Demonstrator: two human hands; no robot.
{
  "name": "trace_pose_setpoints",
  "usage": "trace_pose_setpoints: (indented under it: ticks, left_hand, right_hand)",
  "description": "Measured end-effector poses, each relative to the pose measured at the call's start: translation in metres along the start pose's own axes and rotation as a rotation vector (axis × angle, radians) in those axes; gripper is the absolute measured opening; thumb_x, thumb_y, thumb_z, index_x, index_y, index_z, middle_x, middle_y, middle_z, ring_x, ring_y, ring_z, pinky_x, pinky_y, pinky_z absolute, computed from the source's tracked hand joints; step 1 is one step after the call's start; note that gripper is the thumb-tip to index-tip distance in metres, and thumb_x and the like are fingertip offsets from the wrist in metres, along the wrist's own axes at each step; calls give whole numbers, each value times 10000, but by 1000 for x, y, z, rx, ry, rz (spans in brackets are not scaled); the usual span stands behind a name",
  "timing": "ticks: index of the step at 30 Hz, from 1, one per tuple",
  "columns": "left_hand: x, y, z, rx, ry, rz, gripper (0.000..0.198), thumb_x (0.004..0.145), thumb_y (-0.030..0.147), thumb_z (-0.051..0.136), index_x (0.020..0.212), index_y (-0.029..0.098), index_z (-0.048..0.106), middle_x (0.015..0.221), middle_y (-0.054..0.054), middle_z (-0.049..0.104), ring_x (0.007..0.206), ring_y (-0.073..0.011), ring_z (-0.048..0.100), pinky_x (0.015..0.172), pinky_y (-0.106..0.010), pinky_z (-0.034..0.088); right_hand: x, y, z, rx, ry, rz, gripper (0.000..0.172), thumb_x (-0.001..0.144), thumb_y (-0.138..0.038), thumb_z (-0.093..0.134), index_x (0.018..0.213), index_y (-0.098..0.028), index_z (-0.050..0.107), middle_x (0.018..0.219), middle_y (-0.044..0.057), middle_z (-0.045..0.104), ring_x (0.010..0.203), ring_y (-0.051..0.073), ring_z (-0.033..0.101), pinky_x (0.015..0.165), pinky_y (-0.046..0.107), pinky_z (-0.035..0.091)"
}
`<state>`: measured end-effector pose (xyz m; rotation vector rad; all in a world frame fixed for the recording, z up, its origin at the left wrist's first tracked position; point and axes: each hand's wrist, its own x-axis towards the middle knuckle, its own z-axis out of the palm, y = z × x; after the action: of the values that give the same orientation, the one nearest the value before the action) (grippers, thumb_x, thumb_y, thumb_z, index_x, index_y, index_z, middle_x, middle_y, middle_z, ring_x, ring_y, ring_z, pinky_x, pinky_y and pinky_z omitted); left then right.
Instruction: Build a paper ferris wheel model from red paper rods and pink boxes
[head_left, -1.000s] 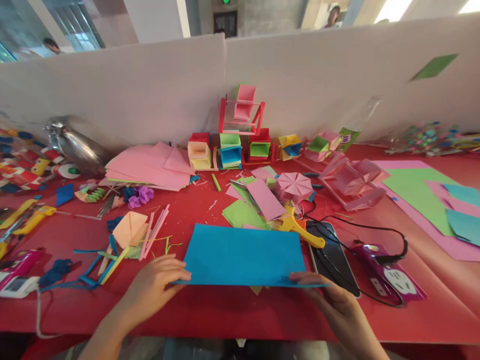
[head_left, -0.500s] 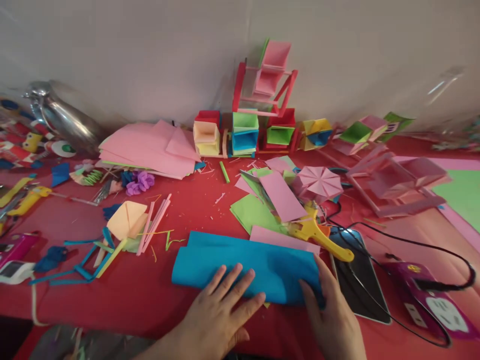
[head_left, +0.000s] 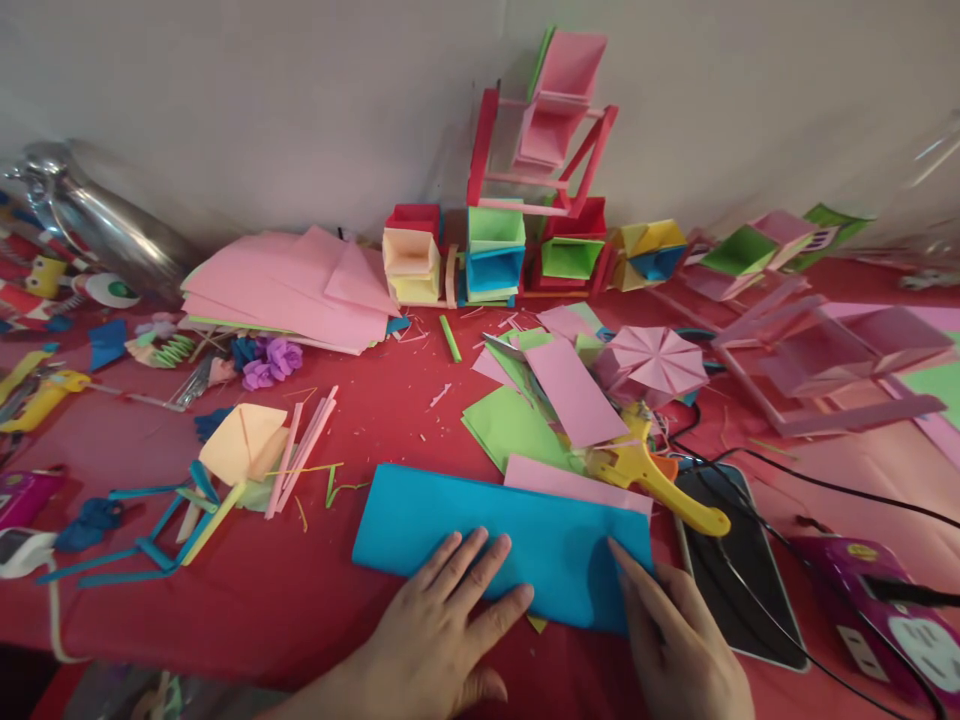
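Note:
A sheet of blue paper [head_left: 555, 535], folded into a long strip, lies on the red table [head_left: 375, 420]. Spread over its lower middle, my left hand [head_left: 450, 620] presses with its fingers apart. My right hand [head_left: 675, 620] is at the strip's right end, its index finger extended on the paper and the other fingers bent, partly hidden; whether it pinches the edge is unclear. A pink paper [head_left: 577, 480] and a green paper [head_left: 510, 425] lie just behind the strip.
A yellow glue gun [head_left: 660, 485] and a black phone [head_left: 739, 560] with cables lie right, beside a purple power strip [head_left: 862, 590]. Blue paper frames [head_left: 157, 550] and pink strips [head_left: 307, 450] lie left. Paper boxes [head_left: 495, 250] and a metal jug [head_left: 120, 220] stand behind.
The blue paper's folded edges now line up and lie flatter. My right hand has turned from holding its right end to laying a finger on it. The view has shifted slightly.

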<state>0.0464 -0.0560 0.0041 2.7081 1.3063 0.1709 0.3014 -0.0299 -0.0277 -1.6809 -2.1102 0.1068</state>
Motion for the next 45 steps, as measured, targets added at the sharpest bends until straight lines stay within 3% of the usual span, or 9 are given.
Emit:
trace_pose_setpoints:
  ticks: [13, 28, 34, 45]
  left_hand:
    - [1, -4, 3, -6, -15, -5, 806, 777, 704, 254, 1432, 256, 113, 1469, -113, 255, 1319, -331, 242, 1034, -531, 182]
    - [0, -4, 9, 96, 47, 37, 831, 760, 723, 242, 1426, 228, 181, 1441, -117, 320, 1304, -337, 256, 1049, -510, 99]
    - [2, -4, 6, 25, -4, -5, 854, 738, 739, 271, 1429, 251, 152, 1450, -105, 305, 1308, -327, 269, 1043, -488, 173]
    - [0, -5, 9, 47, 26, 8, 874, 737, 746, 249, 1430, 225, 143, 1469, -113, 259, 1321, -340, 216, 1037, -510, 171]
  right_hand:
    - [9, -7, -7, -80, -52, 44, 378, 919, -362, 344, 1275, -309, 459, 933, 40, 558, 668, 144, 618, 399, 196, 433]
    - [13, -12, -12, -144, -18, -43, 376, 925, -354, 326, 1210, -216, 530, 827, 40, 567, 549, 126, 603, 354, 194, 413]
    - [12, -11, -10, -164, -18, -18, 377, 924, -354, 335, 1231, -231, 517, 841, 35, 571, 540, 127, 603, 354, 206, 410]
    - [12, -9, -8, -205, -5, -33, 384, 931, -366, 317, 1223, -230, 527, 842, 27, 577, 529, 115, 596, 330, 199, 381]
